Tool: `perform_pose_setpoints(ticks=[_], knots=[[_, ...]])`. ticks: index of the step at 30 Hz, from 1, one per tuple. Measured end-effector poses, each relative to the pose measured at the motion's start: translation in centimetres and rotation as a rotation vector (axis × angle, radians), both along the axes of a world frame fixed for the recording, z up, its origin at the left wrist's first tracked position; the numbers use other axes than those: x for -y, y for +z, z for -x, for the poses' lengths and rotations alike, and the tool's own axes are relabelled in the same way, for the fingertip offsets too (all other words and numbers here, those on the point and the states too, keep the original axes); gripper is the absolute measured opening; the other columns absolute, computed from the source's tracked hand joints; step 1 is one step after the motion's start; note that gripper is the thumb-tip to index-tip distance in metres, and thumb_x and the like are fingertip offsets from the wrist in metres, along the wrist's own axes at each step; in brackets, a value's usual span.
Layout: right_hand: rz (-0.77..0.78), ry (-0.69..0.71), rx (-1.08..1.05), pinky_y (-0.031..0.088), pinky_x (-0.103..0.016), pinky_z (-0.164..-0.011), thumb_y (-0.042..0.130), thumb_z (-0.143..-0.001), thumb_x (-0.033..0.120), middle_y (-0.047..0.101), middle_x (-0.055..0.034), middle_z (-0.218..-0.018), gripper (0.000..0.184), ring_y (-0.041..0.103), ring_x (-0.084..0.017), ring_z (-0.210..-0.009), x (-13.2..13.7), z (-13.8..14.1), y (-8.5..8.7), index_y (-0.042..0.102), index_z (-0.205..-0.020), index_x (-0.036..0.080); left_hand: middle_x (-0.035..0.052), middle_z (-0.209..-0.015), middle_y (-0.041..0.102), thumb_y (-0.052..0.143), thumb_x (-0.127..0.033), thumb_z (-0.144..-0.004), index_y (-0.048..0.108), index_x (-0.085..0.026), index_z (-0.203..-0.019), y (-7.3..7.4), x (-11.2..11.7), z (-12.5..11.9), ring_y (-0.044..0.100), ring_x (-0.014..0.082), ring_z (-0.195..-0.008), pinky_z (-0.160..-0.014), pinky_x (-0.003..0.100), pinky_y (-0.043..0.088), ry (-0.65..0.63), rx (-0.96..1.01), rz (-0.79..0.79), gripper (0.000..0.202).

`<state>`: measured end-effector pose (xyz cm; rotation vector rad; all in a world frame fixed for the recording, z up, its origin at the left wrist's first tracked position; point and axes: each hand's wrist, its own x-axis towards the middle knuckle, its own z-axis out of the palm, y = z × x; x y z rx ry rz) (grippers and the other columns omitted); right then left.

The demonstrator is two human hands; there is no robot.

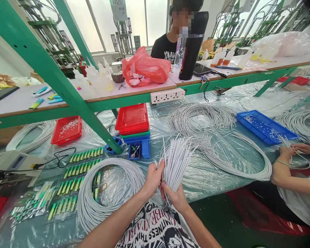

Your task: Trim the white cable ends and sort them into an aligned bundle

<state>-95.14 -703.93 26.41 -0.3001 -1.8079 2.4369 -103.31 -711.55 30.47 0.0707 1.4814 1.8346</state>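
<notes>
Clear plastic sheeting covers the desk [214, 179], under a green-framed shelf [134, 98] that crosses the view at twelve o'clock. Both hands meet at six o'clock over the near edge. The left hand [153, 179] has its grip closed around a bundle of white cables [175, 162], fingers wrapped on the bundle's left side. The right hand [176, 197] pinches the same bundle from below, grip closed on its lower ends. The cable tips fan upward toward twelve o'clock. A large coil of white cable [103, 193] lies at eight o'clock from the hands, touching rows of green pieces [80, 172] at nine o'clock. Stacked red trays [132, 119] sit at eleven o'clock. A blue tray [266, 127] lies at two o'clock, beside a co-worker's hand [286, 153] at three o'clock. Another person [167, 46] sits beyond the shelf.
</notes>
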Motion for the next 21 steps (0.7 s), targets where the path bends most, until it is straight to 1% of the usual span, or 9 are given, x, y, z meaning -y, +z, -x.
perform_pose_setpoints(ticks=[4,6,10,13,15,17,18,19,21], knots=[[0.015,-0.010,-0.004,0.039,-0.028,-0.044,0.063,-0.083,0.048,0.054,0.0001,-0.048,0.033,0.047,-0.013,-0.040,0.0,-0.1,0.0,0.063,-0.073,0.017,-0.0040,-0.040,0.044,0.052,-0.069,-0.080,0.047,-0.018,-0.060,0.0,-0.1,-0.1,0.043,0.0151,-0.024,-0.020,0.027,0.038,0.014,-0.029,0.018,0.055],[0.008,-0.015,0.000,0.040,-0.028,-0.045,0.063,-0.084,0.048,0.054,-0.0005,-0.048,0.034,0.047,-0.014,-0.041,0.1,-0.1,0.1,0.062,-0.068,0.018,-0.0040,-0.040,0.042,0.051,-0.070,-0.079,0.045,-0.018,-0.058,0.0,-0.2,-0.2,0.043,0.0148,-0.024,-0.020,0.026,0.036,0.041,-0.047,0.055,0.056],[-0.036,-0.047,0.016,0.043,-0.029,-0.047,0.063,-0.083,0.047,0.052,-0.0013,-0.044,0.042,0.049,-0.014,-0.041,0.3,-0.1,0.1,0.056,-0.052,0.019,-0.0056,-0.042,0.038,0.048,-0.073,-0.078,0.041,-0.019,-0.059,-0.2,-0.4,-0.4,0.038,0.0115,-0.023,-0.020,0.023,0.031,0.099,-0.081,0.147,0.058],[-0.022,-0.109,0.042,0.044,-0.028,-0.046,0.068,-0.080,0.046,0.052,-0.0001,-0.043,0.040,0.049,-0.014,-0.039,0.7,-0.1,0.0,0.055,-0.053,0.019,-0.0073,-0.044,0.033,0.049,-0.073,-0.078,0.039,-0.020,-0.061,-0.4,-0.5,-0.6,0.035,0.0097,-0.025,-0.021,0.021,0.026,0.173,-0.120,0.178,0.056],[-0.004,-0.143,0.059,0.044,-0.028,-0.046,0.068,-0.080,0.047,0.053,-0.0003,-0.043,0.040,0.049,-0.014,-0.039,1.0,0.0,-0.1,0.056,-0.053,0.019,-0.0081,-0.043,0.031,0.049,-0.072,-0.079,0.039,-0.021,-0.064,-0.5,-0.6,-0.7,0.033,0.0096,-0.025,-0.021,0.020,0.023,0.215,-0.118,0.158,0.054],[0.027,-0.203,0.087,0.044,-0.027,-0.045,0.067,-0.080,0.047,0.055,-0.0010,-0.045,0.040,0.050,-0.015,-0.040,1.2,0.1,-0.2,0.058,-0.054,0.018,-0.0089,-0.042,0.028,0.046,-0.072,-0.081,0.041,-0.021,-0.067,-0.3,-0.7,-0.8,0.030,0.0097,-0.024,-0.021,0.020,0.019,0.245,-0.074,0.122,0.052],[0.044,-0.259,0.106,0.045,-0.028,-0.044,0.068,-0.079,0.047,0.057,-0.0016,-0.047,0.038,0.052,-0.015,-0.040,1.4,0.2,-0.3,0.060,-0.056,0.017,-0.0091,-0.042,0.027,0.046,-0.072,-0.081,0.040,-0.021,-0.067,-0.2,-0.8,-0.8,0.028,0.0089,-0.025,-0.022,0.020,0.017,0.269,-0.041,0.099,0.052],[0.059,-0.331,0.127,0.046,-0.028,-0.045,0.070,-0.077,0.046,0.061,-0.0025,-0.050,0.035,0.054,-0.016,-0.043,1.5,0.3,-0.4,0.062,-0.059,0.017,-0.0090,-0.044,0.028,0.048,-0.071,-0.081,0.039,-0.021,-0.066,-0.1,-0.8,-0.8,0.027,0.0077,-0.027,-0.024,0.019,0.018,0.305,-0.011,0.070,0.053],[0.083,-0.461,0.166,0.050,-0.029,-0.050,0.074,-0.073,0.045,0.067,-0.0050,-0.060,0.030,0.061,-0.019,-0.051,1.6,0.5,-0.7,0.067,-0.068,0.016,-0.0071,-0.051,0.034,0.053,-0.068,-0.080,0.036,-0.020,-0.063,0.3,-0.9,-0.5,0.031,0.0058,-0.036,-0.030,0.017,0.022,0.383,0.033,0.002,0.054]])
